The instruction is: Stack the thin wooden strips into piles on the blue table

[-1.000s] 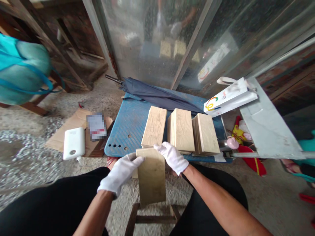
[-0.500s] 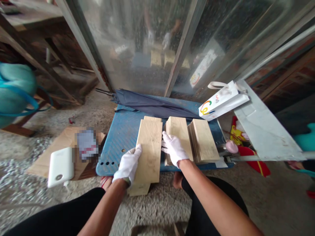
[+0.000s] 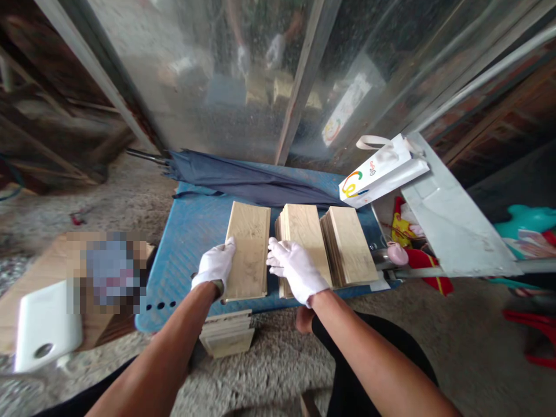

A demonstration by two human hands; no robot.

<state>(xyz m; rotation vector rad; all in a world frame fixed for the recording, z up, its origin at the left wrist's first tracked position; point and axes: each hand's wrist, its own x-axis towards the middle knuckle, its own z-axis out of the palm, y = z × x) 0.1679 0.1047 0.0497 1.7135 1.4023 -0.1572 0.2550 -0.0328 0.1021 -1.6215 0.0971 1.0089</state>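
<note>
Three stacks of thin pale wooden boards lie side by side on a blue panel (image 3: 191, 226). My left hand (image 3: 215, 267), in a white glove, presses against the left edge of the left stack (image 3: 249, 249). My right hand (image 3: 295, 267), also gloved, rests with fingers spread between the left stack and the middle stack (image 3: 304, 231), touching both. The right stack (image 3: 350, 243) leans against the middle one. A small pile of more boards (image 3: 228, 339) sits on the ground under my left forearm.
A folded dark umbrella (image 3: 243, 176) lies along the panel's far edge. A white paper bag (image 3: 382, 171) and a grey metal sheet (image 3: 452, 226) are at the right. A white device (image 3: 43, 327) lies on cardboard (image 3: 26, 278) at the left. Dirty glass panes stand behind.
The board I held near my lap has been carried forward and laid on the left stack. Both hands moved onto the panel; the view tilted forward.
</note>
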